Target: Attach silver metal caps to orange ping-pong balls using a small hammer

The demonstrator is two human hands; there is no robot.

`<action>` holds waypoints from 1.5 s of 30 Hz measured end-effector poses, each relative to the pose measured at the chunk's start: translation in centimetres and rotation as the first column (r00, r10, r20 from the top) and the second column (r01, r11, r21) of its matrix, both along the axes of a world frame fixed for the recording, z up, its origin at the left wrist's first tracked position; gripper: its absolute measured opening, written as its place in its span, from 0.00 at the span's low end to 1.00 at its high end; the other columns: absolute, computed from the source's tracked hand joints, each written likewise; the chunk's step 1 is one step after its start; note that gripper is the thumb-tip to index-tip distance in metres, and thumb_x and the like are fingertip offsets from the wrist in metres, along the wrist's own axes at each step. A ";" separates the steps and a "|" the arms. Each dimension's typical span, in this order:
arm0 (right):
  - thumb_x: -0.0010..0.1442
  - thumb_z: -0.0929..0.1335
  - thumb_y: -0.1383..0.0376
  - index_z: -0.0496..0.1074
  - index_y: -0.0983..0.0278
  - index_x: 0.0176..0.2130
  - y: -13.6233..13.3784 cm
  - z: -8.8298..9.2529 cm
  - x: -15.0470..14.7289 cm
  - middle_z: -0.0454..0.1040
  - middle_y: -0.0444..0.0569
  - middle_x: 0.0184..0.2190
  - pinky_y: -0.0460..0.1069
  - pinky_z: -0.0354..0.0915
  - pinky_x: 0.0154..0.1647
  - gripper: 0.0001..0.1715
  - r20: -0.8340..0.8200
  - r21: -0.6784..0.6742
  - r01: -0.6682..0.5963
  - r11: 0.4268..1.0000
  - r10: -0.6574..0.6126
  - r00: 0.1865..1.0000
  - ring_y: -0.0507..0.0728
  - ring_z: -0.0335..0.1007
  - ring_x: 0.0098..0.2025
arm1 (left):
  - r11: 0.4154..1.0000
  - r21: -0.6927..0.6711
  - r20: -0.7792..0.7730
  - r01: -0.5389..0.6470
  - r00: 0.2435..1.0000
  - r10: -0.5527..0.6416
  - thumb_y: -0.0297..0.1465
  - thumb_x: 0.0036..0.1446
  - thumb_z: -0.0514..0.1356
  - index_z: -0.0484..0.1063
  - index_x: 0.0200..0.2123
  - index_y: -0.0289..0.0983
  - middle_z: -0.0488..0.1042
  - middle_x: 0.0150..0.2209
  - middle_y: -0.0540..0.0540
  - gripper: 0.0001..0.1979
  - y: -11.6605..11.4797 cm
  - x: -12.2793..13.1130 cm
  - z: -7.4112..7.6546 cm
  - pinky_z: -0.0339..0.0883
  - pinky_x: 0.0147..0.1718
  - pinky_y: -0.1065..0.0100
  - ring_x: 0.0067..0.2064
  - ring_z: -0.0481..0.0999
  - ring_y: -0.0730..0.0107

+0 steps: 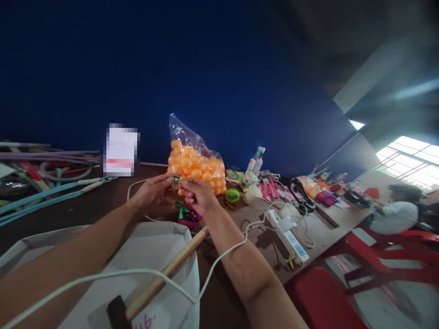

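Note:
A small shiny, metallic-looking piece (176,182) is between my two hands, too small to identify. My left hand (152,189) has its fingertips closed on its left side. Against its right side, my right hand (200,195) makes a pinch with thumb and forefinger. Just behind both hands stands a clear plastic bag of orange balls (197,167), partly covered by my fingers. Under the hands lies a green and magenta item (188,214), partly hidden by my right hand and wrist. A round green container (232,196) sits right of my right hand.
A hammer (171,265) lies across a white bag (144,237) in front, with a white cable (137,273) over it. A power strip (290,237), cups (253,194) and a bottle (256,160) are rightward. Rods (51,196) lie left; red chairs (318,297) and a person (394,217) are right.

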State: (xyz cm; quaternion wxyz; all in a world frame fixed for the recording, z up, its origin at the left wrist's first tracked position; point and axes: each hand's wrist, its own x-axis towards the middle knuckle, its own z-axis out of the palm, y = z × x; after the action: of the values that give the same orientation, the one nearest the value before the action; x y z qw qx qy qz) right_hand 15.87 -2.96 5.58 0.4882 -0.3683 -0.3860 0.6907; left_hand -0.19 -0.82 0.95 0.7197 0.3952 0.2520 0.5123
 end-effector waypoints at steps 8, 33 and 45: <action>0.44 0.78 0.66 0.72 0.66 0.27 0.0 -0.1 -0.1 0.74 0.42 0.24 0.38 0.48 0.15 0.14 0.003 0.008 0.015 1.000 -0.015 1.000 0.43 0.51 0.18 | 1.000 0.007 0.000 0.007 1.000 -0.007 0.32 0.61 0.64 0.75 0.46 0.35 0.79 0.39 0.47 0.11 0.0 0.1 0.0 0.77 0.35 0.59 0.37 0.80 0.65; 0.43 0.78 0.66 0.74 0.66 0.26 0.4 -0.5 -0.2 0.74 0.42 0.20 0.40 0.63 0.17 0.12 0.058 0.010 0.062 0.998 -0.062 0.996 0.45 0.61 0.18 | 0.999 0.049 -0.037 0.000 0.999 0.002 0.33 0.61 0.64 0.75 0.44 0.35 0.79 0.40 0.46 0.10 0.2 0.2 -0.4 0.76 0.35 0.59 0.36 0.79 0.66; 0.44 0.79 0.66 0.73 0.67 0.25 0.4 -0.6 -0.1 0.73 0.43 0.19 0.41 0.64 0.17 0.13 0.091 0.029 0.073 0.997 -0.075 0.993 0.46 0.63 0.18 | 1.000 0.012 -0.062 0.024 0.998 -0.023 0.34 0.61 0.63 0.75 0.44 0.36 0.79 0.40 0.46 0.10 -0.2 0.2 0.2 0.76 0.34 0.60 0.36 0.79 0.66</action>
State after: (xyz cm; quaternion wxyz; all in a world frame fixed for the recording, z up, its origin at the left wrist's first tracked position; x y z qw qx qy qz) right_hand 15.78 -2.55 5.02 0.4996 -0.4076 -0.4031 0.6494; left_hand -0.04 -1.04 1.13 0.7150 0.4184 0.2659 0.4930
